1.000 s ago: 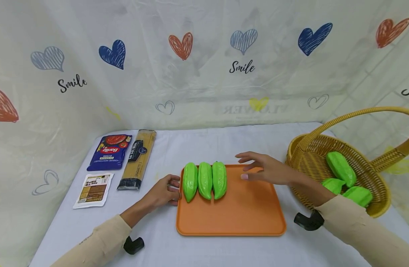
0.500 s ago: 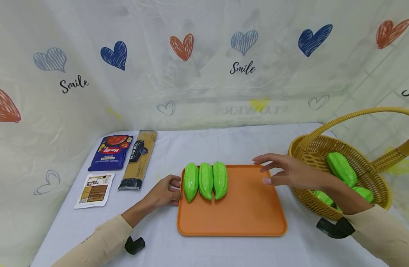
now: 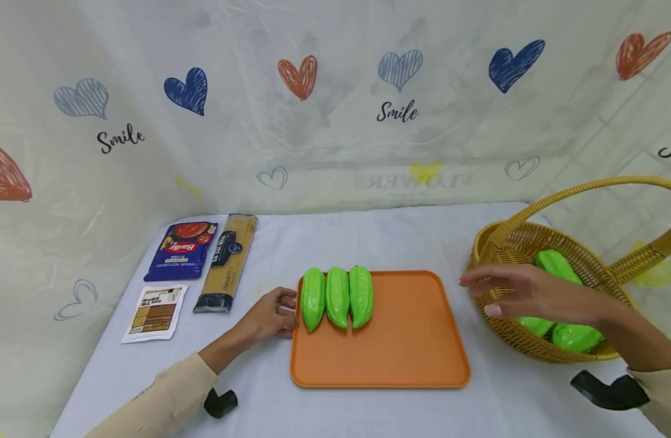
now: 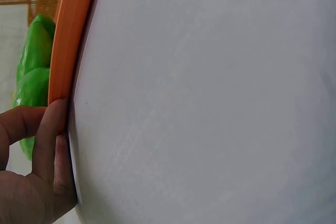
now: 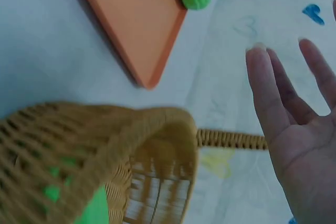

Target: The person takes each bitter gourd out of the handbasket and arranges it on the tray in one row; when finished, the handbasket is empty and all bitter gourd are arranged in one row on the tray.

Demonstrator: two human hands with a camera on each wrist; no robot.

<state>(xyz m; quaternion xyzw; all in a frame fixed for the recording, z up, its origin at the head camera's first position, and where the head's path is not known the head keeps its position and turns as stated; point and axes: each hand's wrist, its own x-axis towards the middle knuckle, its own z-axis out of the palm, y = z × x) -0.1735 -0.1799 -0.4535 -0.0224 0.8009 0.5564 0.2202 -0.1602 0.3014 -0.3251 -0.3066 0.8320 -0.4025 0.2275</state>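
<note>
An orange tray [image 3: 406,353] lies in the middle of the head view. Three glossy green ridged vegetables, shaped like bitter melons [image 3: 337,297], stand side by side at its left end. My left hand [image 3: 269,313] holds the tray's left rim, its fingertips on the rim in the left wrist view. Over the front left of a wicker basket [image 3: 485,313], my right hand [image 3: 538,295] hovers palm down with loosely bent fingers and nothing in them. More green bitter melons [image 3: 577,336] lie in the basket, partly hidden by that hand.
A blue Barilla pouch [image 3: 182,250], a spaghetti pack [image 3: 225,264] and a white-brown sachet [image 3: 154,313] lie at the left of the white-covered table [image 3: 269,407]. The basket's tall handle [image 3: 614,180] arches above its right part. A heart-printed curtain [image 3: 340,128] hangs behind.
My right hand has moved right, from above the tray's right part to over the basket. My left hand stays at the tray's rim, and the three vegetables on the tray keep their places.
</note>
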